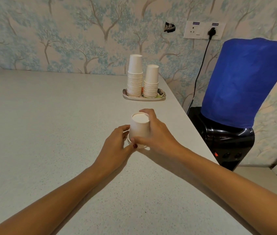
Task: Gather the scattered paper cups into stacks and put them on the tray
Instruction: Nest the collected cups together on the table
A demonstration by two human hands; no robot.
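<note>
A short stack of upside-down white paper cups [139, 127] stands on the grey counter near its right edge. My right hand [156, 133] wraps around the stack's right side and back, thumb at the lower rims. My left hand [117, 141] pinches the bottom rims from the left. Farther back, a small patterned tray [161, 97] holds two taller stacks of inverted cups, the higher stack [134, 77] on the left and the lower stack [151, 82] on the right.
The grey speckled counter [49, 133] ends in an edge that runs diagonally just right of the cups. Beyond it stands a black water dispenser [226, 143] with a blue-covered bottle [246, 82], its cord plugged into a wall socket [204, 30].
</note>
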